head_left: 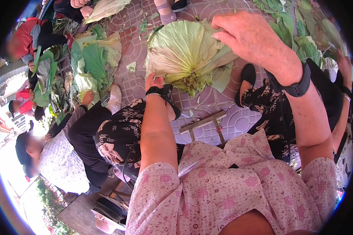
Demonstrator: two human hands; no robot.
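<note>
A stack of large, pale green and brownish lotus leaves (180, 51) lies fanned out on the ground before me, veins spreading from its near end. Ragged stem ends and torn bits bunch there. At the stack's near left edge, my left hand (155, 82) has its fingers closed on the leaf margin; part of the grip is hidden. My right hand (243, 33) is over the stack's far right side, thumb and fingers curved with a gap between them and nothing visible in them. Each wrist wears a black band.
Green leaf piles lie to the left (94, 58) and at the far right (306, 43). A co-worker in a pale top (62, 164) sits to my left; others work farther off, one holding a pale leaf (106, 9). A small wooden frame (203, 121) stands between my legs on patterned paving.
</note>
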